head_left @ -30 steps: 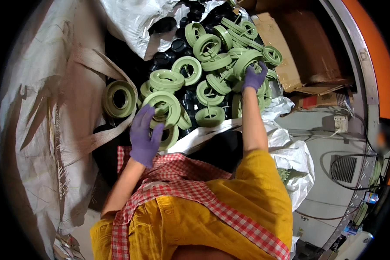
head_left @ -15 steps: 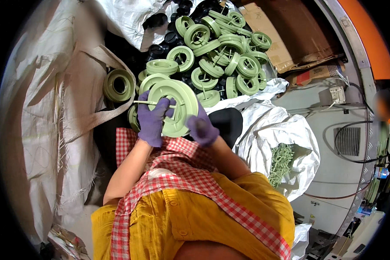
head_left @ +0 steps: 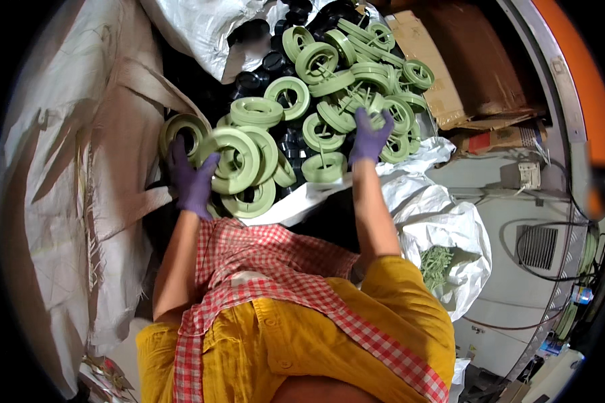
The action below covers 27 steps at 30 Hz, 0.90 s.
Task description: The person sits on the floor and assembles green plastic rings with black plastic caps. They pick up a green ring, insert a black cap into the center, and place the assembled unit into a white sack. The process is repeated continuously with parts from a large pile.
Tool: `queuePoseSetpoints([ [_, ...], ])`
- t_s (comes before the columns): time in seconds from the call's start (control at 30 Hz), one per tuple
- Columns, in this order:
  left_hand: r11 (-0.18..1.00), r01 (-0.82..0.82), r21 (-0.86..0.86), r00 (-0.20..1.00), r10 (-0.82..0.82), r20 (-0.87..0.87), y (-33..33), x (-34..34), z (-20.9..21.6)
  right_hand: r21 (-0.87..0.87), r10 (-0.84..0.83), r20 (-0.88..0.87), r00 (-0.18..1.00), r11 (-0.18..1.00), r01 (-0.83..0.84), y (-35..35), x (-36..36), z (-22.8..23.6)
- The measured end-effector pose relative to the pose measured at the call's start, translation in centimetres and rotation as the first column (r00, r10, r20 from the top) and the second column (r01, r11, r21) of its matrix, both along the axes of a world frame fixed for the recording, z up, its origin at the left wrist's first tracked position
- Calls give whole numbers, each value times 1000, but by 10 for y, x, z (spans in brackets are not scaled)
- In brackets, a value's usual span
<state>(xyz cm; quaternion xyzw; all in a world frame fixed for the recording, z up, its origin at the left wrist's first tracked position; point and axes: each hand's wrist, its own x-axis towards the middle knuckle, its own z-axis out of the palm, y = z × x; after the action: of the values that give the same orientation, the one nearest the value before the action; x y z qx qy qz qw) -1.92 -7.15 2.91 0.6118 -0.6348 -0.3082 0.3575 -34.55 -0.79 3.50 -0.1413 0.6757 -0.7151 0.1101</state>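
My left hand (head_left: 193,183), in a purple glove, is open with fingers and thumb spread. Its thumb rests against the left edge of a pale green plastic ring (head_left: 230,160), which lies on other green rings at the left. My right hand (head_left: 368,140), also gloved in purple, reaches into the right side of the pile of green rings (head_left: 324,169). Its fingers are apart over the parts there, and none is clearly gripped. Many of the piled rings have thin crossing green sticks in their centres.
Black round parts (head_left: 249,82) lie under and behind the rings. A white sack (head_left: 474,252) holding thin green sticks (head_left: 437,263) stands at the right. A large whitish woven bag (head_left: 60,201) fills the left side. A cardboard box (head_left: 427,67) is at the far right.
The ring I was holding between both hands is now with the left-hand pile. My left hand has moved left and opened; my right hand has moved forward and right to the pile.
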Motion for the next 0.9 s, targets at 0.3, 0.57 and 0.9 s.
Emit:
queuePoseSetpoints([
  [0.3, 893, 362, -268, 912, -399, -96, 38, -25, 24, 566, -128, -18, 992, 816, 116, -130, -63, -53],
  [0.57, 834, 512, 206, 595, -171, -785, 52, -66, 32, -45, 63, -62, 996, 997, -66, -27, -21, 38],
  [0.9, 918, 309, -248, 862, -380, -334, 81, -68, 85, -572, 712, 509, 484, 700, -428, 95, 93, -4],
])
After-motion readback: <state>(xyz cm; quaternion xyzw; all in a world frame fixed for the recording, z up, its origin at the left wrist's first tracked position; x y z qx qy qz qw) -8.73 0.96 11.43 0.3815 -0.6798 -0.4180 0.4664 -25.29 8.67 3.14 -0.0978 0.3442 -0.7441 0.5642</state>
